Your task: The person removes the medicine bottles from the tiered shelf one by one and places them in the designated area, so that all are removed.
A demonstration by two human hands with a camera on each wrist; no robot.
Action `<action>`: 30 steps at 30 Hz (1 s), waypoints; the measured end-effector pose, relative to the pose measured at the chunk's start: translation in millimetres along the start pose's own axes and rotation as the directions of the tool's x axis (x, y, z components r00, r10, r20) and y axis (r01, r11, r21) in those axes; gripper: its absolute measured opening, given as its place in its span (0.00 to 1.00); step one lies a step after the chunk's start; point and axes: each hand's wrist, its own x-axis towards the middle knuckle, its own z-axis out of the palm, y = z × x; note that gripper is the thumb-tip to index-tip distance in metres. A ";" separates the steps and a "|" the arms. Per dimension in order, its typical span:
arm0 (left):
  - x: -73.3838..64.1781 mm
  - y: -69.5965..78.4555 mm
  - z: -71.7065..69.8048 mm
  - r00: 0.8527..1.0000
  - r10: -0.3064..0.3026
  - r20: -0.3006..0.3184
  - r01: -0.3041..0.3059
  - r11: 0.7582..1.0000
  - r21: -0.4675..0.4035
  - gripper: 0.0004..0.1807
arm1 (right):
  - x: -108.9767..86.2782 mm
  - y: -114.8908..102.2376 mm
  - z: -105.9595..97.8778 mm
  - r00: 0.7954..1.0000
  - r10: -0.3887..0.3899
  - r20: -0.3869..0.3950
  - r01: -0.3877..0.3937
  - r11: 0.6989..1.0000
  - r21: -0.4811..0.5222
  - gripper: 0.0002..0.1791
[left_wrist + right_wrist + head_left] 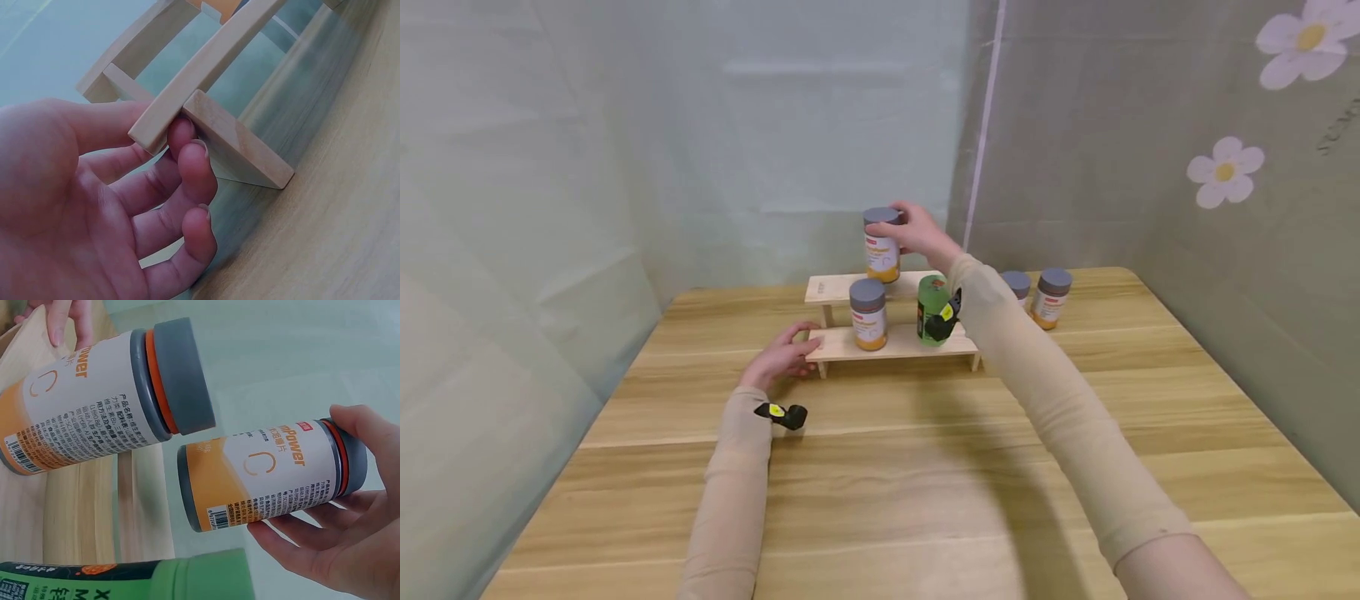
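My right hand pinches a supplement bottle with a grey lid and a white-and-orange label near its top. The bottle is upright, its base right at the upper tier of a small wooden shelf. With thumb above and fingers below, my left hand grips the left end of the lower tier. A matching bottle stands on that tier. To its right is a green bottle, partly covered by the right wrist camera.
Right of the shelf, two similar grey-lidded bottles stand on the wooden table; one bottle shows nearly whole, the other bottle is partly behind my right sleeve. A pale curtain hangs behind the table.
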 end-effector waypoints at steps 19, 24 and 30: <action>3.2 -7.4 -1.5 1.000 0.008 -0.026 -0.008 1.000 -0.003 0.30 | -8.8 15.6 -29.2 0.999 -0.027 -0.024 0.027 1.000 0.013 0.32; 3.4 -6.4 -0.8 1.000 0.010 -0.020 -0.009 1.000 0.012 0.29 | -12.6 21.9 -39.1 0.999 -0.024 -0.030 0.025 0.999 0.025 0.32; 3.0 -4.8 -1.3 1.000 0.017 -0.001 -0.017 0.999 0.029 0.30 | -19.2 28.4 -49.6 0.998 -0.021 -0.059 0.024 0.999 0.039 0.29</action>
